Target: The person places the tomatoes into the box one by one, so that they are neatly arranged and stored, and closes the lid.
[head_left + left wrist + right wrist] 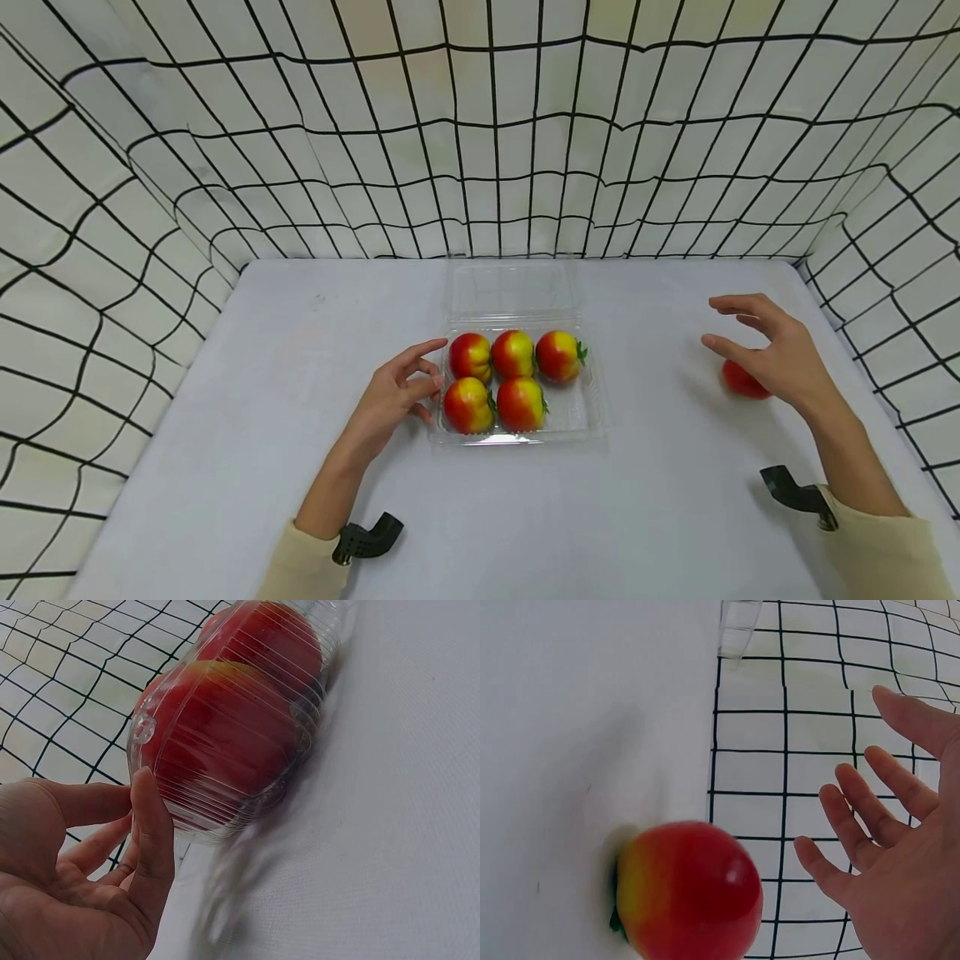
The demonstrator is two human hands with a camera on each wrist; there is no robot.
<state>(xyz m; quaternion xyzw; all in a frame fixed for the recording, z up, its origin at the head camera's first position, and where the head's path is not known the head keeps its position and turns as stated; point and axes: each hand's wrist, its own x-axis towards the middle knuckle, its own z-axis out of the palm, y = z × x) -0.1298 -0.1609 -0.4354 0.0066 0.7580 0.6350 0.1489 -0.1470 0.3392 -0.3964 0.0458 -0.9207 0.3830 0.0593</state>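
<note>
A clear plastic clamshell box point(573, 408) stands on the table with its lid point(512, 287) folded back. Several round red-and-yellow fruits point(513, 353) sit inside in two rows, some showing green leaves; the front right spot holds none. My left hand point(390, 392) pinches the box's left rim between thumb and finger, close up in the left wrist view point(97, 855). Off to the right, one more red-and-yellow fruit point(694, 892) lies on the table, partly hidden by my right hand point(772, 350) in the head view. That hand hovers over it, fingers spread and holding nothing.
A white cloth covers the table point(225, 467). Black wire mesh point(495, 133) over pale sheeting rises along the back and both sides. A dark curved mount point(367, 537) is strapped to the left wrist, another point(795, 496) to the right.
</note>
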